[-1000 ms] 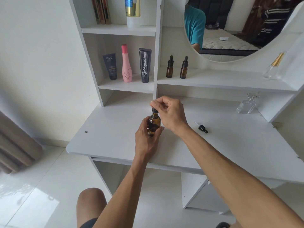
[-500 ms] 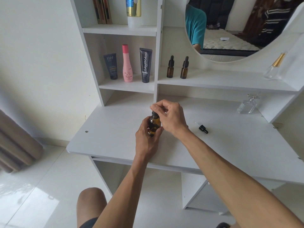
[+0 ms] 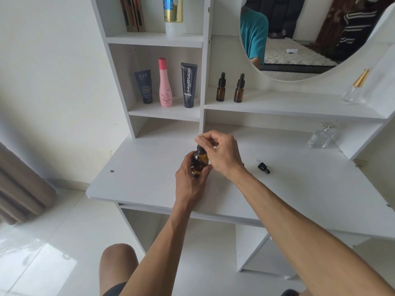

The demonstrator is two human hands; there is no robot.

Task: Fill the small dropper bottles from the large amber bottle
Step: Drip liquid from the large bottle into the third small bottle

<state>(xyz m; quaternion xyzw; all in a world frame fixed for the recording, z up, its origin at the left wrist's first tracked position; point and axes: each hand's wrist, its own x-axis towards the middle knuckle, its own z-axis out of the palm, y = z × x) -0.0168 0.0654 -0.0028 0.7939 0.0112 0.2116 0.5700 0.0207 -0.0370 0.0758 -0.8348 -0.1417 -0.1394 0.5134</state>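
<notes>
- The left hand [image 3: 190, 178] is gripping an amber bottle [image 3: 200, 162] over the middle of the white desk [image 3: 299, 189], standing roughly upright with its neck pointing up.
- The right hand [image 3: 221, 153] is pinching the black cap [image 3: 200, 148] on top.
- A loose dropper [image 3: 262, 166] is lying flat to the right, glass tip pointing away-left.

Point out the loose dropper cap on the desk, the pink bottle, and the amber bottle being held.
loose dropper cap [image 3: 263, 167], head view, on its black bulb.
pink bottle [image 3: 165, 86], head view, mid body.
amber bottle [image 3: 201, 162], head view, glass between the fingers.
</notes>
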